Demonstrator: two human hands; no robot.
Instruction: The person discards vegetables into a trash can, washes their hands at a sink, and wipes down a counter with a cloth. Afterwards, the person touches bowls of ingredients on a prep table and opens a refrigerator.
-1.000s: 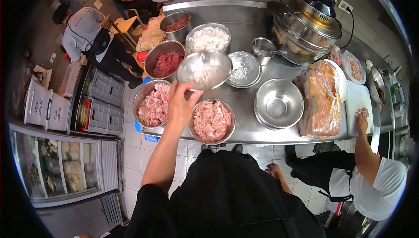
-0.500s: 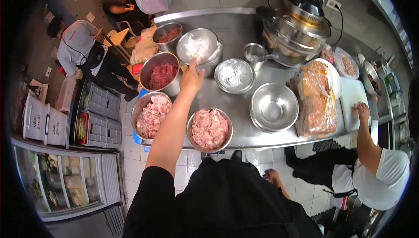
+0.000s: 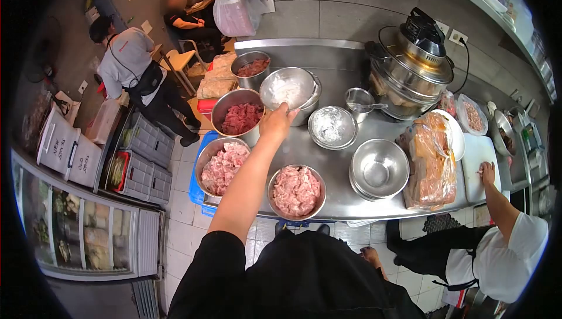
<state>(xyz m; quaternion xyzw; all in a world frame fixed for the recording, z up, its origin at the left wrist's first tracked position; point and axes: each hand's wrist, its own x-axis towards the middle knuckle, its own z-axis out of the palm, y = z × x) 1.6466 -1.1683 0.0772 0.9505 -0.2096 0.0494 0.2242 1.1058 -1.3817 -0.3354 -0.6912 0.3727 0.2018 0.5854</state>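
My left hand reaches over the steel table, its fingers closed on the near rim of a steel bowl with white powder inside. This bowl sits tilted over a deeper steel pot. Left of the hand is a pot of dark red minced meat. Nearer me are two bowls of paler pink meat. To the hand's right, another bowl holds white powder. My right hand hangs low beside my body, below the table edge; its fingers are too small and shadowed to read.
Stacked steel bowls, a wrapped block of food and a large lidded cooker occupy the table's right half. A co-worker rests a hand on a white cutting board. Another person stands at far left by crates.
My left hand has gone from extended fingers at the powder bowl to gripping its near rim. The bowl looks more tilted toward me. The whole view has shifted slightly.
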